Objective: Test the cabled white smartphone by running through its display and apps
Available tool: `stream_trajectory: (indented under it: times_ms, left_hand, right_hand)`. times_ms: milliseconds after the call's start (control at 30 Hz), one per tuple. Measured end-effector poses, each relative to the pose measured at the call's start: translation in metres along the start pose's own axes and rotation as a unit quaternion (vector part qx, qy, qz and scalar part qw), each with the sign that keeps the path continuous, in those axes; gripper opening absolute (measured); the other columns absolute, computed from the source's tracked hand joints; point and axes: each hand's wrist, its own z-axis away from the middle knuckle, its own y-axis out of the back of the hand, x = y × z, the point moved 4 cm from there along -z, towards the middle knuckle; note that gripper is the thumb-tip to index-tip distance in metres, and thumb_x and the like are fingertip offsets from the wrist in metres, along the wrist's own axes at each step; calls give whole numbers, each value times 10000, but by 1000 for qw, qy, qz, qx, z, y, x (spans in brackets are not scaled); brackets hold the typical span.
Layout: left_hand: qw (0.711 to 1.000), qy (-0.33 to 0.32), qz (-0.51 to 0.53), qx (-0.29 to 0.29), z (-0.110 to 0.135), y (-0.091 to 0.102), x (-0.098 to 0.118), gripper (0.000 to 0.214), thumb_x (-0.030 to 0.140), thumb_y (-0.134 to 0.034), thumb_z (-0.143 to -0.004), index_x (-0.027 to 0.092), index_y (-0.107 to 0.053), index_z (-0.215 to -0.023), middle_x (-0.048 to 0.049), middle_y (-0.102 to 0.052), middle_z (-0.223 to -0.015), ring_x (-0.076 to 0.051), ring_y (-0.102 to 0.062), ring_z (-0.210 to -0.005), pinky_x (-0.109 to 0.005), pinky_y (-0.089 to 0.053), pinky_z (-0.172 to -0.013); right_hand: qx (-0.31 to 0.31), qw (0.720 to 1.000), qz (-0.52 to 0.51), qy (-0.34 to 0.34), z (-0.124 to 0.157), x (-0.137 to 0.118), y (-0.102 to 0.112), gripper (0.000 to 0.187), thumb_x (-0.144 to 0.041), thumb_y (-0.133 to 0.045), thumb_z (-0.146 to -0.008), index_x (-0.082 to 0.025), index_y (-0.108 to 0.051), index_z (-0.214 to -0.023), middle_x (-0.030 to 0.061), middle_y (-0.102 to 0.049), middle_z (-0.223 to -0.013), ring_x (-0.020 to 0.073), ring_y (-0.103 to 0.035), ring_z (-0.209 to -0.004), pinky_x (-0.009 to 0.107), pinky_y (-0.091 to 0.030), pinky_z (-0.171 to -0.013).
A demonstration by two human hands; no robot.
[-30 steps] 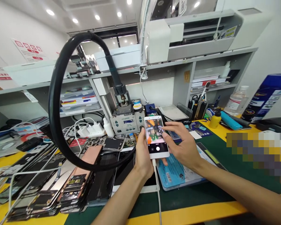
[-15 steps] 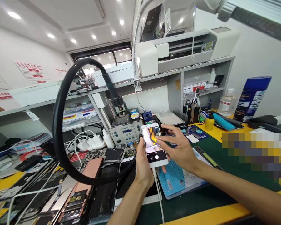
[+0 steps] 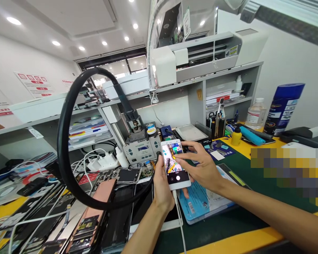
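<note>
A white smartphone with its camera screen lit is held upright above the bench. My left hand is wrapped round its left edge and back. My right hand is beside it on the right, forefinger and thumb stretched over the screen and touching it. A white cable hangs from the phone's bottom toward me. Under the hands lies a blue sheet on the dark green mat.
A thick black hose loops up from the grey rework station. Stacked phone parts and screens cover the left. Chargers, tool holder, yellow bottle, clear bottle and blue can stand behind. Shelves run along the back.
The view tilted up and leftward since a second ago. The image on the phone screen changed. My right forefinger has shifted over the screen; the left hand keeps its hold.
</note>
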Motion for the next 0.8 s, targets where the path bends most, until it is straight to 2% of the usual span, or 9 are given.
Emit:
stream_trajectory:
  times_ms: [100,233,300,367,433,500,633,800]
  left_hand:
    - [1000,10,4,-16,0,-1,0,571,557,-310,-967,172,-557,-1309,-104,-721,-833,-258,-705,-702,-328,-571,-552]
    - [999,21,18,-38,-1,1,-2,599,580,-315,-960,144,-570,-1282,-123,-716,-852,-261,-706,-716,-325,-569,-541]
    - [998,30,25,-49,-3,2,-3,613,591,-324,-955,127,-577,-1266,-135,-714,-870,-263,-707,-723,-326,-569,-532]
    - [997,49,34,-53,-5,3,-4,628,592,-310,-957,110,-581,-1255,-148,-711,-888,-265,-707,-730,-330,-570,-523]
    - [994,76,44,-61,-7,3,-2,620,571,-289,-967,103,-579,-1252,-158,-709,-908,-265,-708,-739,-333,-571,-516]
    - [989,109,53,-80,-8,2,1,601,546,-281,-976,104,-576,-1255,-167,-707,-930,-268,-709,-752,-338,-572,-506]
    - [976,157,71,-131,-7,2,12,606,545,-292,-974,93,-582,-1255,-190,-705,-985,-294,-710,-818,-372,-586,-548]
    - [976,173,60,-119,-7,9,20,566,507,-352,-968,80,-587,-1255,-202,-705,-1025,-326,-702,-885,-440,-595,-620]
  right_hand:
    - [14,998,-42,-36,-1,0,3,167,-323,-653,-868,-260,-736,-999,79,-573,-1238,259,-556,-1168,476,-442,-1029]
    - [9,982,-144,-123,-3,4,5,362,-304,-649,-845,-226,-601,-1195,87,-597,-1201,241,-592,-1074,445,-477,-962]
    - [-41,953,-231,-190,-3,7,1,373,-283,-614,-840,-210,-576,-1204,70,-627,-1091,198,-620,-865,378,-530,-772]
    - [-113,909,-310,-255,-2,8,-5,347,-270,-572,-831,-193,-590,-1169,22,-618,-868,142,-542,-613,296,-473,-550]
    - [-168,870,-356,-296,-1,9,-9,339,-262,-540,-825,-185,-606,-1148,-26,-543,-688,110,-438,-491,257,-393,-475]
    - [-189,855,-371,-309,-1,8,-9,358,-250,-527,-820,-188,-610,-1163,-32,-523,-646,112,-434,-488,258,-398,-501]
    - [-204,853,-376,-299,-4,8,-9,437,-217,-522,-807,-228,-591,-1238,21,-620,-813,153,-534,-647,257,-426,-544]
    - [-241,835,-394,-299,-3,9,-12,545,-222,-539,-807,-276,-514,-1348,73,-635,-1160,208,-593,-871,294,-506,-621]
